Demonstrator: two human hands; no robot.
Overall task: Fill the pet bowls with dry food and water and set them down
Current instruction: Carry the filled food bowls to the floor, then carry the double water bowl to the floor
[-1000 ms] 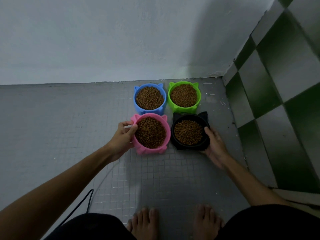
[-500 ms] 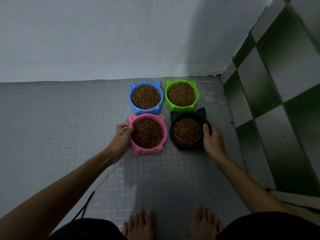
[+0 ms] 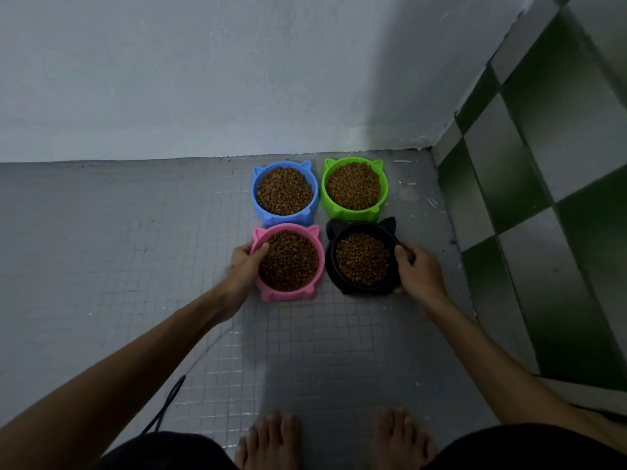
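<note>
My left hand [image 3: 243, 266] grips the pink bowl [image 3: 288, 262] at its left rim, thumb hooked over the edge onto the dry food [image 3: 289, 260]; my right hand [image 3: 418, 270] grips the right rim of the black bowl [image 3: 362, 257]. Landmark: the wall corner [image 3: 432, 149]. The green bowl [image 3: 354, 188] sits nearest it, the blue bowl [image 3: 285, 193] just left of green, pink and black just in front, all four on the tiled floor [image 3: 135, 266] and filled.

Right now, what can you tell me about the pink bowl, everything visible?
The pink bowl is round, looks like moulded plastic, with two cat-ear points on its far rim and small feet at its near base. It stands upright on the grey tiled floor, filled close to the rim with brown dry food. It sits in front of the blue bowl, left of the black bowl. The left hand grips its left rim, thumb hooked over the edge.
</note>
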